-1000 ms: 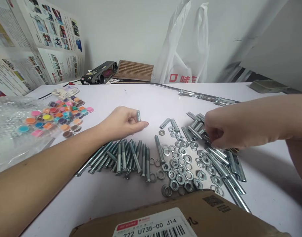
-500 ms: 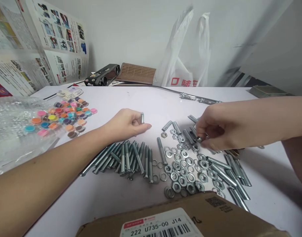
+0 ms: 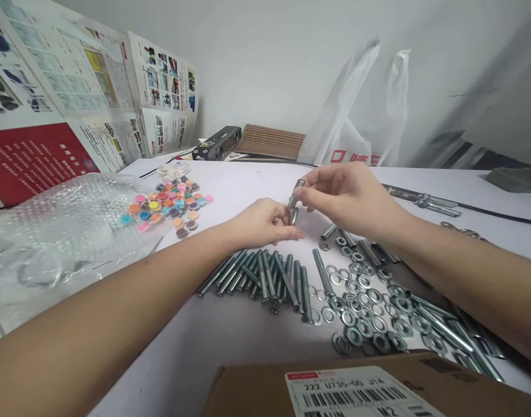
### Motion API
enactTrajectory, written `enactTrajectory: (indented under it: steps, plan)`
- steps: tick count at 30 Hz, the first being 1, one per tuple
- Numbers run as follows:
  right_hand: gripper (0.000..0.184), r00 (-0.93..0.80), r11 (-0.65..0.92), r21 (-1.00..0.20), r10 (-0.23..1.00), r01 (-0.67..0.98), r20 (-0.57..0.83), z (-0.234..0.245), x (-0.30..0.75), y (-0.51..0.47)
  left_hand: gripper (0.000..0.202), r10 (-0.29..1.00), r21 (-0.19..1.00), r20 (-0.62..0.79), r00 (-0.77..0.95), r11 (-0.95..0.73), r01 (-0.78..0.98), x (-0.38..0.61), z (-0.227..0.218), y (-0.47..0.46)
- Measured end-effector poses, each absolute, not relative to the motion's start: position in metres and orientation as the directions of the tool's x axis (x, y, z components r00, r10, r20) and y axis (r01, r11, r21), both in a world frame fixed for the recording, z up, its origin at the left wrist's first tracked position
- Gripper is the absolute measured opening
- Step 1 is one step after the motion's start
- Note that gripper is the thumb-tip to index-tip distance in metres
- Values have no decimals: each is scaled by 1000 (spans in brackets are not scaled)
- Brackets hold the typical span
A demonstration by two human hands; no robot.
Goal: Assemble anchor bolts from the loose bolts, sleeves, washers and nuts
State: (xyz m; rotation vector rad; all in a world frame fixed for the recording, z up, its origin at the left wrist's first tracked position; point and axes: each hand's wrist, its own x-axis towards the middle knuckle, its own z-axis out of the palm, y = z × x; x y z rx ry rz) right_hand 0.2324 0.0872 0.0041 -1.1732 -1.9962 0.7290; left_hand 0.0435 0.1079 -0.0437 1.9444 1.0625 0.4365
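My left hand [image 3: 265, 223] is closed around a bolt [image 3: 294, 217], whose shiny end sticks up from the fingers. Just above it, my right hand [image 3: 350, 188] pinches a short metal sleeve [image 3: 296, 192] between thumb and fingers. The sleeve's lower end meets the bolt's tip; whether it is over the tip or only touching, I cannot tell. Below my left hand lies a pile of long bolts [image 3: 265, 281]. Loose nuts and washers [image 3: 365, 313] spread to its right, with a single bolt [image 3: 321, 272] among them. Metal sleeves [image 3: 443, 330] lie farther right, partly under my right forearm.
A cardboard box [image 3: 248, 388] with a label occupies the near edge. Colourful caps [image 3: 174, 202] and bubble wrap [image 3: 78, 214] lie at left. Assembled anchor bolts [image 3: 426, 201] rest at back right. A white plastic bag [image 3: 356, 127] and a brown slatted mat [image 3: 272, 141] are behind.
My right hand has moved left from the pile of sleeves and nuts to my left hand, bringing a sleeve to the bolt's tip. The view has turned left.
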Motion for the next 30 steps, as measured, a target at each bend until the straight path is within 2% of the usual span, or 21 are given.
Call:
enactTrajectory:
  steps: [3,6,15,20,26,30]
  plan:
    - [13,-395,533,-708,839,463,374,1,233,83,41,813,814,-76,577,-284,507,44,-44,108]
    - [13,-329,578,-657,816,484,475,3,237,79,41,817,811,-77,572,-282,512,45,-44,107]
    - [9,-405,614,-655,787,441,465,2,241,77,44,824,794,-72,562,-294,532,46,-44,108]
    - [14,-519,564,-689,797,456,309,0,244,80,42,827,768,-70,559,-313,559,46,-43,107]
    - [18,-594,542,-596,793,592,132,-7,245,78,45,800,737,-56,597,-370,565,44,-43,108]
    - [19,-625,501,-635,779,588,36,-12,245,77,44,744,783,-44,667,-389,486,41,-41,106]
